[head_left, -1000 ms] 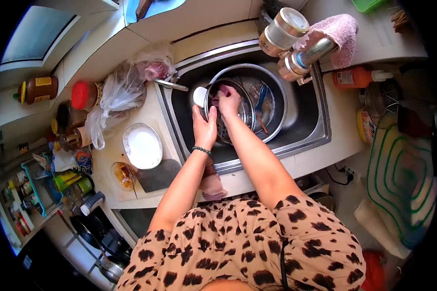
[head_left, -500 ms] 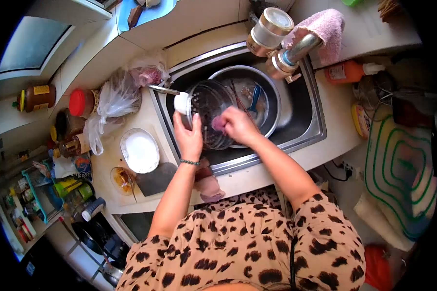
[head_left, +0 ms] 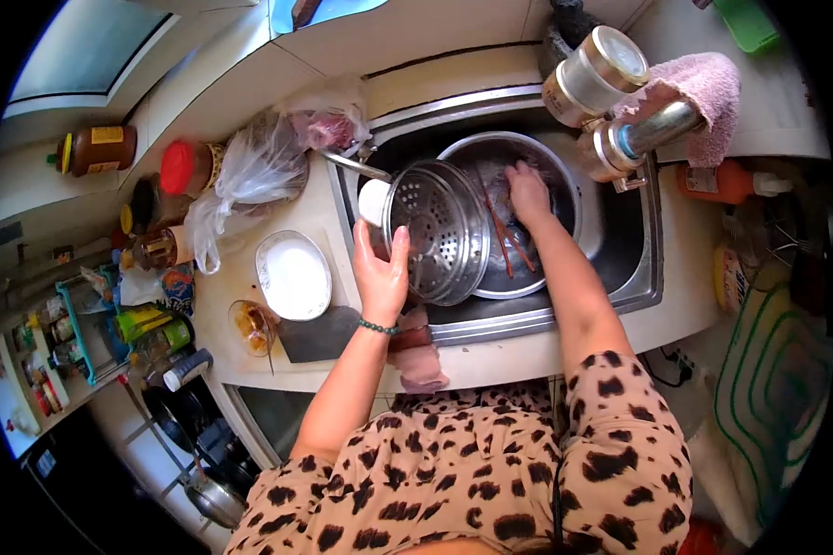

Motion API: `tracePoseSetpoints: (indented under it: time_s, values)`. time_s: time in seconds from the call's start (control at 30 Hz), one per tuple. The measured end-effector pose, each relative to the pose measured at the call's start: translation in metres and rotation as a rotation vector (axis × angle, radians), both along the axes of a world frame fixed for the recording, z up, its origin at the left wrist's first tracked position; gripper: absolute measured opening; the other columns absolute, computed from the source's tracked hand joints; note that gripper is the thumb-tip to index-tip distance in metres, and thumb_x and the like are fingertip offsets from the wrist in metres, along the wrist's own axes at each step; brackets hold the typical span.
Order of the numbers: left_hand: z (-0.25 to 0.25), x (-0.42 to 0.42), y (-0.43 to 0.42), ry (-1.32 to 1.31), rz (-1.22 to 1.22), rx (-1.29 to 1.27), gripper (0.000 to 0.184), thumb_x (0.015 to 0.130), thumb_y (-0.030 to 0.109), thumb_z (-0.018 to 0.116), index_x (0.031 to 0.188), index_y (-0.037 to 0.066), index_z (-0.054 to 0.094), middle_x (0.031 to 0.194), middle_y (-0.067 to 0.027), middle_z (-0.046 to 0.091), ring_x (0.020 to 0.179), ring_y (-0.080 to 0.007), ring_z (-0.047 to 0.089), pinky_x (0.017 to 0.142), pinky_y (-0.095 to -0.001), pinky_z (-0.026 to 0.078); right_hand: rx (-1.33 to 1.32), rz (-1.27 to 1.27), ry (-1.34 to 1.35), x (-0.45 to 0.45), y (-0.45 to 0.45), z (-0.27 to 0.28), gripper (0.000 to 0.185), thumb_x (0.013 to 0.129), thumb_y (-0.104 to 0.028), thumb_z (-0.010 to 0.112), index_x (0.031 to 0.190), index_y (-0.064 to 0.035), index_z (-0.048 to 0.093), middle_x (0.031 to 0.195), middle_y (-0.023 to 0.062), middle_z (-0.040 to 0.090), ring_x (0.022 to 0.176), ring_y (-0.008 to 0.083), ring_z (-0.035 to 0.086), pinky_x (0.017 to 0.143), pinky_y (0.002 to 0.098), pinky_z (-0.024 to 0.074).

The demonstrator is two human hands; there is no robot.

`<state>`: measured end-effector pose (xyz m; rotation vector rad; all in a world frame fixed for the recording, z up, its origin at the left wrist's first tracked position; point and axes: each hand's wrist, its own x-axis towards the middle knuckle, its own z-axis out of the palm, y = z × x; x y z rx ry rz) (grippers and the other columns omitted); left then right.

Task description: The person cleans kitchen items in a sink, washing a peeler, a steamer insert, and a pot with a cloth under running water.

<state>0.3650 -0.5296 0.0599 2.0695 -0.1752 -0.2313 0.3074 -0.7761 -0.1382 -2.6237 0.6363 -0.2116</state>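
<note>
My left hand (head_left: pixel 380 270) grips the near-left rim of a perforated metal steamer basket (head_left: pixel 424 242), tilted over the left part of the sink. The thumb lies along the basket's side, and the other fingers are partly behind it. Inside a round metal basin (head_left: pixel 572 199) holding water, my right hand (head_left: pixel 528 192) reaches down with bent fingers. Whatever those fingers hold is hidden. Two reddish-brown chopsticks (head_left: pixel 502 233) lie in the basin between the basket and my right hand. A white-ended metal spout (head_left: pixel 356 165) reaches the basket's upper left edge.
The steel sink (head_left: pixel 652 240) surrounds the basin. A tap-mounted filter (head_left: pixel 594 79) and a pink towel (head_left: pixel 708 102) stand at the upper right. Left of the sink are a white oval dish (head_left: pixel 292 276), a glass bowl (head_left: pixel 251 326) and a plastic bag (head_left: pixel 250 176).
My right hand has moved from inside the steamer basket, where it held a pink scrubber, rightward into the basin. The basket's inside now shows. My left hand keeps its grip; the view has shifted.
</note>
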Motion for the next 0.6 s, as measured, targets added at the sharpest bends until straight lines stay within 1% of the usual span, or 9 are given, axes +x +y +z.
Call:
tracePoseSetpoints:
  time_s: [0.1, 0.17, 0.2, 0.27, 0.33, 0.4, 0.5, 0.53, 0.6]
  values:
    - [-0.015, 0.002, 0.003, 0.089, -0.025, -0.048, 0.058, 0.087, 0.027, 0.067, 0.130, -0.003, 0.042, 0.122, -0.0170, 0.055, 0.112, -0.0249, 0.052, 0.097, -0.0340, 0.039, 0.245, -0.072, 0.046, -0.008, -0.003, 0.046, 0.021, 0.079, -0.001, 0.053, 0.098, -0.0012, 0.062, 0.100, 0.0185, 0.060, 0.095, 0.0359, 0.059, 0.084, 0.0426, 0.0470]
    - [-0.013, -0.001, -0.004, 0.183, -0.048, -0.129, 0.057, 0.087, 0.024, 0.068, 0.132, -0.001, 0.042, 0.124, -0.0139, 0.054, 0.113, -0.0220, 0.051, 0.097, -0.0326, 0.039, 0.370, -0.193, -0.419, -0.015, 0.014, 0.095, 0.023, 0.074, 0.003, 0.056, 0.095, -0.0026, 0.060, 0.089, 0.0165, 0.057, 0.086, 0.0354, 0.058, 0.076, 0.0445, 0.0469]
    - [-0.016, -0.002, -0.009, 0.205, -0.054, -0.168, 0.057, 0.086, 0.023, 0.068, 0.133, 0.000, 0.042, 0.125, -0.0125, 0.054, 0.113, -0.0206, 0.051, 0.097, -0.0321, 0.039, 0.378, -0.168, -0.450, -0.017, 0.026, 0.104, 0.022, 0.074, 0.003, 0.055, 0.094, -0.0032, 0.060, 0.086, 0.0165, 0.057, 0.085, 0.0353, 0.058, 0.077, 0.0427, 0.0469]
    - [-0.036, -0.005, -0.012, 0.224, -0.048, -0.218, 0.059, 0.084, 0.018, 0.070, 0.133, 0.000, 0.042, 0.123, -0.0115, 0.055, 0.112, -0.0200, 0.052, 0.097, -0.0313, 0.039, 0.500, -0.132, -0.389, -0.016, 0.056, 0.102, 0.017, 0.075, 0.003, 0.056, 0.092, -0.0024, 0.060, 0.085, 0.0148, 0.060, 0.081, 0.0303, 0.061, 0.074, 0.0381, 0.0494]
    - [-0.029, -0.012, -0.023, 0.223, -0.069, -0.170, 0.059, 0.082, 0.020, 0.071, 0.131, -0.001, 0.044, 0.120, -0.0133, 0.058, 0.110, -0.0206, 0.054, 0.096, -0.0317, 0.041, 0.941, -0.370, -0.312, -0.004, 0.092, 0.075, 0.014, 0.077, 0.001, 0.059, 0.091, -0.0012, 0.061, 0.085, 0.0113, 0.066, 0.076, 0.0225, 0.064, 0.070, 0.0326, 0.0510]
    - [-0.042, -0.018, -0.025, 0.170, -0.060, -0.023, 0.057, 0.080, 0.027, 0.072, 0.125, -0.001, 0.050, 0.114, -0.0167, 0.062, 0.106, -0.0226, 0.058, 0.091, -0.0323, 0.044, 1.069, -0.581, -0.433, 0.022, 0.119, 0.057, 0.012, 0.079, -0.001, 0.060, 0.090, 0.0000, 0.063, 0.085, 0.0089, 0.068, 0.074, 0.0171, 0.065, 0.068, 0.0296, 0.0513]
    - [-0.032, -0.007, -0.030, 0.109, -0.094, -0.119, 0.044, 0.082, 0.026, 0.071, 0.113, -0.001, 0.055, 0.099, -0.0115, 0.065, 0.089, -0.0177, 0.060, 0.081, -0.0319, 0.047, 1.276, -0.255, -0.476, 0.032, 0.135, 0.087, 0.013, 0.079, 0.001, 0.059, 0.090, -0.0002, 0.066, 0.085, 0.0115, 0.068, 0.076, 0.0182, 0.065, 0.070, 0.0301, 0.0506]
    - [-0.037, -0.003, -0.026, 0.151, -0.069, -0.135, 0.039, 0.084, 0.024, 0.069, 0.111, -0.001, 0.056, 0.097, -0.0094, 0.064, 0.086, -0.0140, 0.058, 0.079, -0.0296, 0.047, 1.009, -0.081, -0.439, 0.021, 0.133, 0.118, 0.016, 0.075, 0.001, 0.060, 0.090, -0.0015, 0.066, 0.082, 0.0126, 0.066, 0.078, 0.0213, 0.065, 0.069, 0.0313, 0.0503]
    - [-0.037, -0.002, -0.023, 0.287, -0.012, -0.327, 0.035, 0.086, 0.022, 0.068, 0.110, -0.001, 0.057, 0.096, -0.0076, 0.064, 0.084, -0.0135, 0.057, 0.077, -0.0286, 0.047, 0.965, 0.227, -0.422, -0.006, 0.126, 0.123, 0.017, 0.070, 0.001, 0.062, 0.086, -0.0026, 0.065, 0.080, 0.0135, 0.062, 0.078, 0.0269, 0.063, 0.070, 0.0335, 0.0501]
